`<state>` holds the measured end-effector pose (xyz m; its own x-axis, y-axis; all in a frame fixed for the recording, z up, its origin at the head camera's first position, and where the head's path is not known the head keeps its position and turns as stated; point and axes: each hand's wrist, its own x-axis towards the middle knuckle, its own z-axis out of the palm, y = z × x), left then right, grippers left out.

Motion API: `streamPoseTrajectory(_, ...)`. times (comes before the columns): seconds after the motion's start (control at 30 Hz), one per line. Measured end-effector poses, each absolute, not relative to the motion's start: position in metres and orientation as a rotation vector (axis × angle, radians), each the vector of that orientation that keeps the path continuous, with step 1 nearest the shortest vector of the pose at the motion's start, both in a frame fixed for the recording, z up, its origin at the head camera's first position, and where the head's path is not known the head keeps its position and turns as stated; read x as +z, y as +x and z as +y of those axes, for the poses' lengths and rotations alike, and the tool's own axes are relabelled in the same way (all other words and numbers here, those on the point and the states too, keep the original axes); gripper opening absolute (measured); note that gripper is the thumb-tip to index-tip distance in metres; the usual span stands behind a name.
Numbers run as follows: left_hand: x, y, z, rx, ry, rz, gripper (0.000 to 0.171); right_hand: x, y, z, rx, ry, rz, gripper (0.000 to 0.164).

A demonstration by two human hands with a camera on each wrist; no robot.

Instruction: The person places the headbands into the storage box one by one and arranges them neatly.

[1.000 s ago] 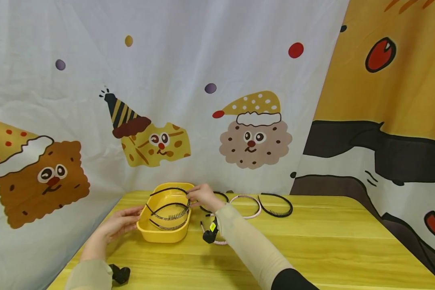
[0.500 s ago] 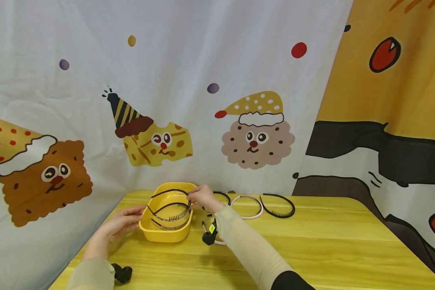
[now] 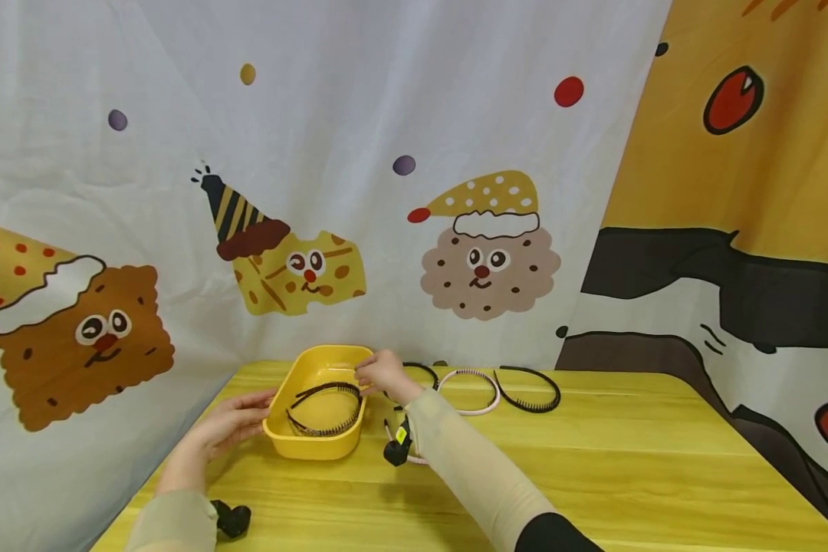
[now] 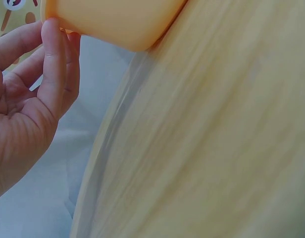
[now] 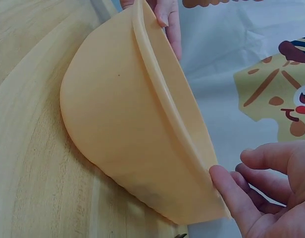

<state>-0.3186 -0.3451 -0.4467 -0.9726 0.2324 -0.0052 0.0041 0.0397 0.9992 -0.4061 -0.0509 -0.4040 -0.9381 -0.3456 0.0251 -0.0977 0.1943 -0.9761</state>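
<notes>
1. Currently, the yellow basket [image 3: 315, 448] sits near the left edge of the wooden table [image 3: 635, 475], its back end close to the patterned curtain [image 3: 386, 307]. Tight behind and on its left.
2. Room: broad stretch of wood in front of the basket and a bigger one out to its right.
3. Loose stuff right of the basket: a black hairband [image 3: 428, 369] partly behind the right hand, then a pink hairband [image 3: 479, 412], then a second black one farthest out. Another pink band shows partly under the right wrist.
4. Left hand [image 3: 238, 420] is on the basket's left rim, thumb and fingers pinching it, little gap between them.
5. Right hand [image 3: 385, 373] is at the basket's right rim, fingers loosely bent, thumb and index apart, no hairband in it. One fingertip appears to touch the rim in the right wrist view.
6. Dark patterned hairbands [image 3: 317, 433] lie inside the basket, between the hands and below the rim. They overlap; can't tell the count.
7. Their ends point to the basket's left wall, arch toward its right wall. Long axis roughly crosswise; the basket's own runs front to back.
</notes>
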Motion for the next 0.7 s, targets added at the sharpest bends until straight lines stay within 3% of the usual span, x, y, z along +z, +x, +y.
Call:
streamPoseTrajectory(0.37, -0.444, -0.32, -0.345, 2.052, 0.237, 2.132, 0.062, -0.393, -0.403, -0.037, -1.756, -0.475, 2.333, 0.027)
streamPoseTrajectory(0.7, -0.442, -0.317, -0.344, 2.029, 0.24, 2.143, 0.063, -0.394, -0.411, 0.005, -1.757, -0.485, 2.357, 0.029)
